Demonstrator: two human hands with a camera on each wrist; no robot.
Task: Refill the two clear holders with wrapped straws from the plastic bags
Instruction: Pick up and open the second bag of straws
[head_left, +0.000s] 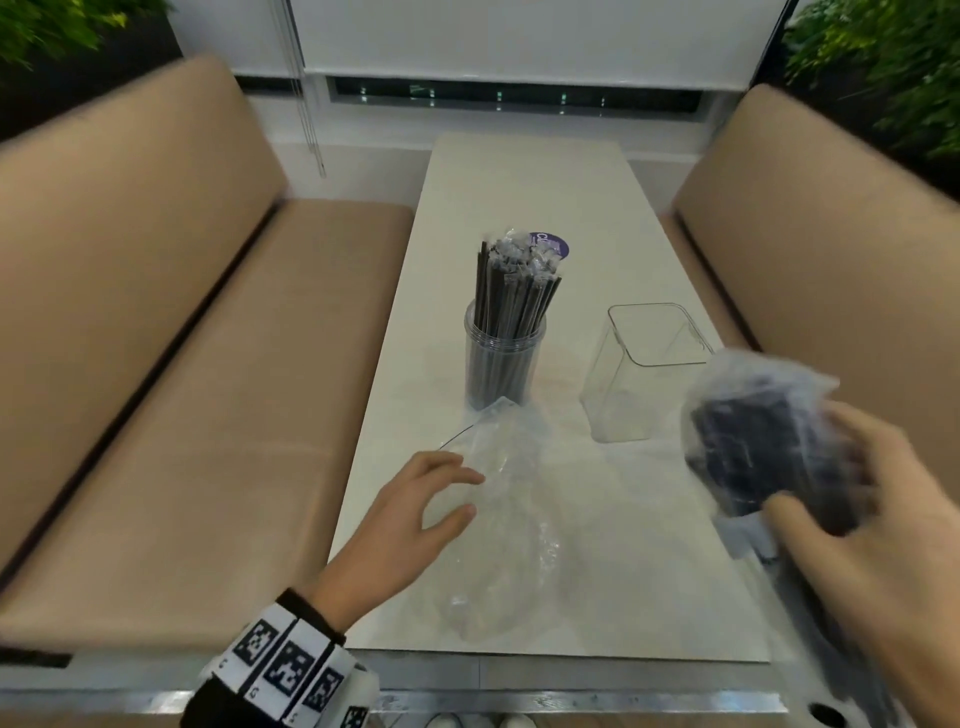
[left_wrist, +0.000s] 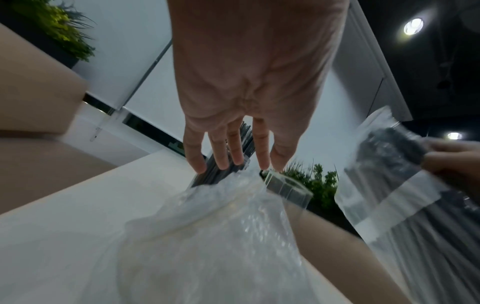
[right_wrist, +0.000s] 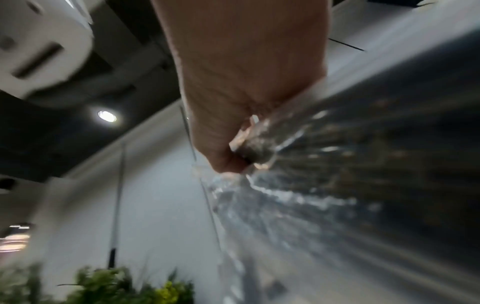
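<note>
A: Now, item one: round holder (head_left: 504, 358), upright mid-table (head_left: 524, 182), packed with dark wrapped straws (head_left: 511, 291). We count that one as filled.

B: Item two: square holder (head_left: 647, 374), just right of it, nothing inside. We judge it the one due for stock.

A: Item three: emptied bag (head_left: 504, 519), flat on the near table. Our left hand (head_left: 415, 514) hovers at its edge, fingers spread and loose, gripping nothing; likely about to clear or steady it.

B: Item four: full bag (head_left: 753, 441), dark straws inside, lifted off the table near the square holder. Our right hand (head_left: 852, 499) wraps round its bundle, presumably to keep the straws together for unloading.
</note>
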